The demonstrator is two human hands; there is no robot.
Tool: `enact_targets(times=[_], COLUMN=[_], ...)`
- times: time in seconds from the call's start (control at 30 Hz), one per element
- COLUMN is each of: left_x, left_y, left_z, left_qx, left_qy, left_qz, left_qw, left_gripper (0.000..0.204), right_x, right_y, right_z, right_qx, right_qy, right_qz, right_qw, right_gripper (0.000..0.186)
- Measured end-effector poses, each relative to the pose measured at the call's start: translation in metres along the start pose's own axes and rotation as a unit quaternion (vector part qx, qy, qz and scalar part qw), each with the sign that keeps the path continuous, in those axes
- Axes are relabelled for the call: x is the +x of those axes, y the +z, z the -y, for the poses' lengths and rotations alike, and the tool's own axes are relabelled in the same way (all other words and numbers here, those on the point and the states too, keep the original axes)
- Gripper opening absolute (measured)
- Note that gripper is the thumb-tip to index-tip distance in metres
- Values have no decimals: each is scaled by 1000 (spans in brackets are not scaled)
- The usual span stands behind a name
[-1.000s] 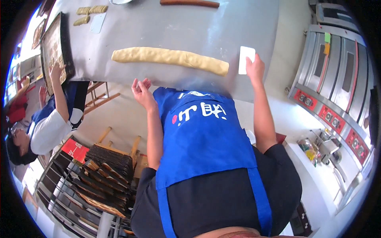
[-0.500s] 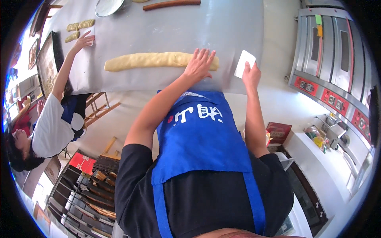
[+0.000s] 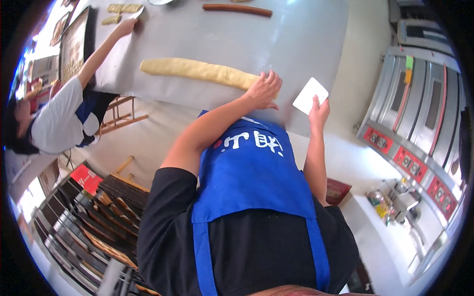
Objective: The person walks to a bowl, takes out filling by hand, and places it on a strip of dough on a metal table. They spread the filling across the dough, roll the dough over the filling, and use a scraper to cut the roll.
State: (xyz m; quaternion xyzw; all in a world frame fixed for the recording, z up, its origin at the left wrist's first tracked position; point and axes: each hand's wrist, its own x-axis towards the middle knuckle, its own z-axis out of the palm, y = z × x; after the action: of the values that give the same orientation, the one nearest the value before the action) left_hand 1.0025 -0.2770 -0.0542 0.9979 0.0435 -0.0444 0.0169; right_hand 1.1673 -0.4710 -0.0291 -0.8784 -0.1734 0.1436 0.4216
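A long pale log of dough (image 3: pixel 197 70) lies across the metal table. My left hand (image 3: pixel 264 91) rests on its right end, palm down, fingers stretched over the top and covering most of that end. To the right, my right hand (image 3: pixel 319 109) is closed on a white dough scraper (image 3: pixel 310 94), a flat card-like blade. The scraper is held up near the table's front right side, apart from the dough.
A co-worker's hand (image 3: pixel 127 27) at the far left holds a white scraper beside cut dough pieces (image 3: pixel 123 8). A brown rolling pin (image 3: pixel 237 9) lies at the back. A dark tray (image 3: pixel 76 47) sits left, ovens (image 3: pixel 419 103) right, a tray rack (image 3: pixel 94 222) lower left.
The view has turned and shifted, so the table looks tilted. My left fingers now lie closer together at the dough's right end. The co-worker's hand has moved nearer the cut pieces.
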Motion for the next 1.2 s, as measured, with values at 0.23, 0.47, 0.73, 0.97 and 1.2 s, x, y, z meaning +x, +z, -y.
enact_targets(times=[0.23, 0.47, 0.73, 0.97, 1.2], left_x=[-63, -113, -210, -355, -391], left_y=[9, -9, 25, 56, 53], left_z=[35, 104, 185, 323, 347], left_qx=[-133, -197, -113, -173, -340], left_qy=[-236, -343, -480, -682, -639], left_qz=[-78, -265, -255, -344, -358], left_qw=[960, 879, 831, 622, 590], left_gripper=[95, 83, 65, 38, 26], right_x=[28, 14, -21, -43, -81], right_y=[15, 39, 78, 133, 238], right_z=[64, 87, 122, 193, 265], right_qx=[61, 38, 87, 75, -24], right_qy=[-53, -114, -72, -73, -176], right_qz=[38, 55, 88, 134, 184], right_qw=[996, 991, 990, 985, 967], right_gripper=[33, 33, 33, 32, 26])
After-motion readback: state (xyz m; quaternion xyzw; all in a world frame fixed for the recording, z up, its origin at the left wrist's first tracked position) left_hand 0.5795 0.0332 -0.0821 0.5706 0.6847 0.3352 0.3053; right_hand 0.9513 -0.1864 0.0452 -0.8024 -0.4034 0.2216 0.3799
